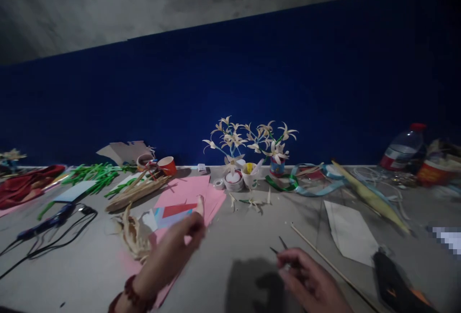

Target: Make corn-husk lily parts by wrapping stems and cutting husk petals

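Observation:
My left hand (183, 234) is over the pink paper sheets (183, 188), one finger stretched forward and the others partly curled. No object shows in it. Beneath and beside it lie a red paper piece (176, 210) and a light blue one. In my right hand (306, 277), at the lower middle, is a small pair of scissors (279, 246); its two dark points are apart and its handles are mostly hidden by my fingers. Ahead, cream husk-like flowers (234, 138) on green and blue stems stand in small cups. Loose petals (252, 201) lie before them.
Dried husks (133, 236) and a corded tool (54, 222) are on the left, with green strips (93, 176) behind. On the right are a thin stick (331, 265), white card (349, 231), a black-and-orange tool (392, 284), ribbons and a bottle (403, 147). A blue panel (230, 82) borders the back.

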The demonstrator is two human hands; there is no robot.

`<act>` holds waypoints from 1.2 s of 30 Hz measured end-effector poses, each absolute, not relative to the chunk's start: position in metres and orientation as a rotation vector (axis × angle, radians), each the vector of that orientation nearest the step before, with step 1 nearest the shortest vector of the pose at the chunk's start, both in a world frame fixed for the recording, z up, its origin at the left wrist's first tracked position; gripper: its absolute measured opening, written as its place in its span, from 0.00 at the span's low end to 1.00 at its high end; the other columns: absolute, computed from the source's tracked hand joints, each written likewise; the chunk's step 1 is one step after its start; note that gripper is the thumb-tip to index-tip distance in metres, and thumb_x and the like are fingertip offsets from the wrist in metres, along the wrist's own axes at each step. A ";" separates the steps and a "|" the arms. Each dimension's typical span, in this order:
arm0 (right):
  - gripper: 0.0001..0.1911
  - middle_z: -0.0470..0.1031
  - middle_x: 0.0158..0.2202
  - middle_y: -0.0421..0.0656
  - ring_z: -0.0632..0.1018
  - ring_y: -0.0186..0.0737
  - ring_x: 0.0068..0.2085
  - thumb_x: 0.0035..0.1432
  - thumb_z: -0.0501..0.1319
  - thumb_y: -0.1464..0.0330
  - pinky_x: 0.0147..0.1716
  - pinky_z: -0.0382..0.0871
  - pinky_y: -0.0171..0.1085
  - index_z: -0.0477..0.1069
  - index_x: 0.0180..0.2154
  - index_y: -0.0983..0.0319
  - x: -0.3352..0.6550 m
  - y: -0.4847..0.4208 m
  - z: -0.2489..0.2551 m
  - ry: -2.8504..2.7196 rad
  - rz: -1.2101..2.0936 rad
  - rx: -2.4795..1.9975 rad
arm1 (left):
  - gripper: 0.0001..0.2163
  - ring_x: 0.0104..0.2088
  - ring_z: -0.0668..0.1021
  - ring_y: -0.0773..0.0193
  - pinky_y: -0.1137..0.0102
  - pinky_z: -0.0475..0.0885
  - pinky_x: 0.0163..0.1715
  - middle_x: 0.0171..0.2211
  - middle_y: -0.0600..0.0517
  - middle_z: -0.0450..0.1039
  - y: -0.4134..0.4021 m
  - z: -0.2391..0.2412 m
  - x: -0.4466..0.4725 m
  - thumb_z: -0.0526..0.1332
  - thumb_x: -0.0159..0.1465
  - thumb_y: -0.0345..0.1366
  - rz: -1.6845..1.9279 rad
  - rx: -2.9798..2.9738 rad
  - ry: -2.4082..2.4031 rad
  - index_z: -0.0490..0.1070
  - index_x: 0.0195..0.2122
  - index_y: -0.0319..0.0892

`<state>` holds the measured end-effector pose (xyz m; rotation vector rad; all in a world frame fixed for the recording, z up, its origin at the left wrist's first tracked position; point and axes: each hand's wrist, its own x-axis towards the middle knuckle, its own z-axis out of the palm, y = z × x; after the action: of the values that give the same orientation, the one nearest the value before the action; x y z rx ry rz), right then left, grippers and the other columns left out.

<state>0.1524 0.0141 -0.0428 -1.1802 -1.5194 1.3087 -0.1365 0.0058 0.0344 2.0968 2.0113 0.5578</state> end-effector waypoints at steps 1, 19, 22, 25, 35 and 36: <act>0.15 0.77 0.38 0.43 0.73 0.38 0.29 0.53 0.64 0.57 0.29 0.68 0.34 0.73 0.41 0.56 0.147 0.013 -0.040 -1.502 1.303 -1.154 | 0.06 0.27 0.75 0.68 0.76 0.70 0.28 0.25 0.58 0.73 -0.001 0.035 -0.119 0.56 0.62 0.29 0.503 2.117 1.857 0.68 0.28 0.43; 0.22 0.75 0.20 0.39 0.69 0.30 0.19 0.52 0.64 0.49 0.20 0.59 0.29 0.72 0.25 0.63 0.143 0.005 -0.025 -1.251 1.688 -1.040 | 0.12 0.29 0.71 0.67 0.71 0.67 0.33 0.31 0.55 0.70 -0.001 -0.008 -0.055 0.60 0.63 0.46 1.383 1.101 1.141 0.70 0.40 0.45; 0.22 0.73 0.19 0.37 0.69 0.31 0.19 0.49 0.67 0.49 0.20 0.61 0.29 0.73 0.25 0.62 0.141 0.004 -0.029 -1.154 1.708 -1.051 | 0.20 0.27 0.71 0.65 0.70 0.66 0.31 0.24 0.55 0.69 -0.010 -0.034 -0.037 0.64 0.55 0.55 1.372 0.942 0.979 0.72 0.36 0.43; 0.21 0.73 0.19 0.36 0.69 0.30 0.20 0.50 0.66 0.50 0.20 0.62 0.29 0.74 0.25 0.62 0.138 0.002 -0.030 -1.198 1.704 -1.039 | 0.16 0.28 0.70 0.65 0.71 0.65 0.31 0.25 0.54 0.69 -0.016 -0.036 -0.020 0.68 0.55 0.49 1.355 0.987 0.997 0.73 0.31 0.40; 0.24 0.77 0.21 0.40 0.73 0.35 0.20 0.51 0.63 0.46 0.24 0.64 0.33 0.75 0.28 0.61 0.146 -0.005 -0.029 -1.108 1.742 -1.148 | 0.11 0.26 0.69 0.65 0.70 0.63 0.32 0.21 0.55 0.66 -0.013 -0.029 -0.018 0.62 0.60 0.39 1.256 0.985 1.114 0.66 0.23 0.42; 0.24 0.77 0.21 0.40 0.73 0.35 0.21 0.52 0.62 0.46 0.25 0.64 0.34 0.75 0.28 0.61 0.146 -0.005 -0.027 -1.092 1.731 -1.155 | 0.11 0.25 0.69 0.65 0.70 0.63 0.31 0.20 0.56 0.66 -0.012 -0.031 -0.018 0.62 0.60 0.39 1.263 0.992 1.123 0.66 0.23 0.42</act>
<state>0.1464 -0.0053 -0.0274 -1.1550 -1.0923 1.7308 -0.0184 -0.0121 -0.0307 0.9916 1.1232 1.2634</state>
